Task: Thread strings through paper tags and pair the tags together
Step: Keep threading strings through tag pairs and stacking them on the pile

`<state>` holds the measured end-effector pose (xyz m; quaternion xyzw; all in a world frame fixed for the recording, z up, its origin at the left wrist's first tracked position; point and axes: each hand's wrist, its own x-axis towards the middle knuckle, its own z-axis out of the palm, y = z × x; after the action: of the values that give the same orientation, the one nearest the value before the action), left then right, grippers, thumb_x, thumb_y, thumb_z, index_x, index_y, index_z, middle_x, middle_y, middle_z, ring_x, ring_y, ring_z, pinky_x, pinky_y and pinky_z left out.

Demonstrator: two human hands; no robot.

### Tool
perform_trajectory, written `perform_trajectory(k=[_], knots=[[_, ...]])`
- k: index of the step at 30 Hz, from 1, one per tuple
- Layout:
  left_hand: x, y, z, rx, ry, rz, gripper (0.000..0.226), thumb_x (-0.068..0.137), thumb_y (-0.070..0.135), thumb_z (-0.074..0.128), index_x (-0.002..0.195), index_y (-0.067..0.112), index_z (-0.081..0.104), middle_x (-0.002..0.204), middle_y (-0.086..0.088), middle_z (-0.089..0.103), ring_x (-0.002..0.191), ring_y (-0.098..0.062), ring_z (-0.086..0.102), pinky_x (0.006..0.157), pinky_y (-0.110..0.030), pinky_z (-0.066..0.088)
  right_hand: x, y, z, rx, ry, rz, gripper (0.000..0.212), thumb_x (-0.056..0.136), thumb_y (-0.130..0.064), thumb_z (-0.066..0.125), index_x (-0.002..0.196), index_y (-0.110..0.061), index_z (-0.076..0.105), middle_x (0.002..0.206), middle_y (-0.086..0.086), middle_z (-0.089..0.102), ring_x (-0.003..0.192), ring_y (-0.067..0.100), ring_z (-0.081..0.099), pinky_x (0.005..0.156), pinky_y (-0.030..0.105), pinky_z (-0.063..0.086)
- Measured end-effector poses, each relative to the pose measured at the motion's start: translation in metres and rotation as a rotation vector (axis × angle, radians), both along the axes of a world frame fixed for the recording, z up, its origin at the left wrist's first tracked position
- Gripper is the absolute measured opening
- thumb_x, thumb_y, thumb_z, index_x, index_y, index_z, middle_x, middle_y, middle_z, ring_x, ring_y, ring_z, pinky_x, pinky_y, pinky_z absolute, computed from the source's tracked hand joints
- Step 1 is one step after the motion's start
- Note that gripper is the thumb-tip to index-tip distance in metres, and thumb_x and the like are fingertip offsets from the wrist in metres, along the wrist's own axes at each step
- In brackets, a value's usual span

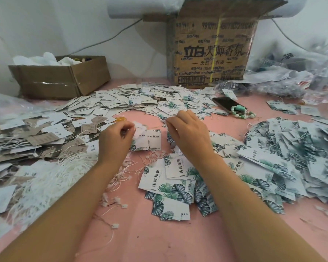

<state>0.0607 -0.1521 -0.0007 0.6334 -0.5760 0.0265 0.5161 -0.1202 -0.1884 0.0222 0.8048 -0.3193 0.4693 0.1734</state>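
Observation:
My left hand (116, 139) pinches the top of a pair of white leaf-print paper tags (148, 139) above the pink table middle. My right hand (187, 133) hovers just to the right of them with fingers curled as if pinching a thin string, which is too fine to make out. Loose white strings with plastic ends (51, 173) lie in a heap under my left forearm. More leaf-print tags (178, 178) are scattered between my arms.
Brown and white tags (40, 137) pile up at left, leaf tags (292, 154) at right, more tags (140, 99) at the back. A phone (226, 104) and a bead bracelet (243, 113) lie beyond my right hand. Cardboard boxes (61, 78) (212, 50) and plastic bags (292, 72) stand behind.

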Motion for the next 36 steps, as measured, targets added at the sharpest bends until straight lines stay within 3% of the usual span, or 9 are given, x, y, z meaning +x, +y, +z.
perform_trajectory(k=[3,6,8,13,17,22,27,32,36], knots=[[-0.001,-0.002,0.003,0.052,0.213,0.031,0.025,0.079,-0.001,0.069,0.101,0.012,0.068,0.106,-0.006,0.066,0.092,-0.016,0.06,0.087,-0.028,0.049,0.002,0.001,0.002,-0.082,-0.01,0.055,0.007,0.077,-0.003,0.07,0.07,-0.001,0.068,0.061,0.009,0.058,0.055,0.024,0.053,0.044,0.025,0.04],[-0.005,-0.002,0.006,0.055,0.34,0.015,0.033,0.074,-0.006,0.071,0.093,0.02,0.065,0.114,-0.002,0.054,0.099,-0.015,0.057,0.08,-0.015,0.048,0.006,0.002,0.004,-0.155,-0.03,0.112,0.009,0.078,-0.003,0.069,0.069,-0.001,0.067,0.06,0.009,0.056,0.054,0.024,0.051,0.044,0.028,0.042],[-0.009,-0.002,0.009,0.086,0.583,-0.08,0.036,0.074,-0.01,0.069,0.091,0.021,0.065,0.114,-0.005,0.058,0.098,-0.017,0.059,0.077,-0.025,0.052,0.009,0.002,0.003,-0.182,-0.022,0.133,0.008,0.078,-0.003,0.069,0.07,-0.002,0.068,0.06,0.008,0.056,0.054,0.024,0.051,0.047,0.028,0.043],[-0.019,0.003,0.02,0.143,1.126,-0.286,0.048,0.079,-0.02,0.056,0.116,0.01,0.056,0.099,-0.013,0.065,0.072,-0.015,0.067,0.056,-0.022,0.056,0.012,0.001,-0.005,-0.162,0.059,0.154,0.002,0.075,-0.009,0.074,0.077,-0.007,0.073,0.062,0.005,0.059,0.057,0.023,0.054,0.053,0.029,0.047],[-0.022,0.006,0.028,0.24,1.384,-0.421,0.051,0.085,-0.018,0.046,0.126,0.013,0.048,0.071,-0.011,0.064,0.05,-0.01,0.064,0.045,-0.019,0.051,0.013,0.002,-0.005,-0.094,0.093,0.214,0.009,0.074,-0.011,0.075,0.082,-0.007,0.074,0.065,0.004,0.062,0.059,0.024,0.056,0.055,0.031,0.05],[-0.019,0.011,0.029,0.377,1.432,-0.626,0.04,0.084,-0.015,0.034,0.11,0.005,0.057,0.067,-0.009,0.068,0.051,-0.013,0.062,0.052,-0.023,0.054,0.015,0.006,-0.001,-0.027,0.119,0.274,0.011,0.076,-0.014,0.072,0.082,-0.006,0.074,0.062,0.006,0.06,0.058,0.025,0.054,0.054,0.03,0.047],[-0.015,0.014,0.028,0.404,1.426,-0.718,0.045,0.064,-0.001,0.034,0.099,0.005,0.061,0.081,-0.01,0.064,0.07,-0.022,0.054,0.098,-0.053,0.036,0.019,0.012,0.004,0.016,0.134,0.338,0.011,0.075,-0.012,0.073,0.083,-0.005,0.075,0.062,0.007,0.06,0.059,0.026,0.054,0.054,0.03,0.045],[-0.012,0.015,0.028,0.335,1.502,-0.851,0.038,0.073,0.018,0.039,0.078,0.005,0.075,0.079,-0.008,0.069,0.062,-0.018,0.062,0.077,-0.034,0.041,0.028,0.019,0.009,0.055,0.154,0.445,0.01,0.072,-0.008,0.073,0.081,-0.004,0.075,0.063,0.009,0.06,0.06,0.027,0.054,0.051,0.033,0.048],[-0.01,0.015,0.026,0.343,1.509,-0.911,0.044,0.085,0.028,0.038,0.097,0.004,0.073,0.1,-0.013,0.071,0.081,-0.022,0.069,0.078,-0.034,0.054,0.031,0.023,0.008,0.076,0.165,0.437,0.011,0.074,-0.008,0.073,0.083,-0.004,0.075,0.067,0.009,0.063,0.063,0.028,0.057,0.054,0.036,0.051]])
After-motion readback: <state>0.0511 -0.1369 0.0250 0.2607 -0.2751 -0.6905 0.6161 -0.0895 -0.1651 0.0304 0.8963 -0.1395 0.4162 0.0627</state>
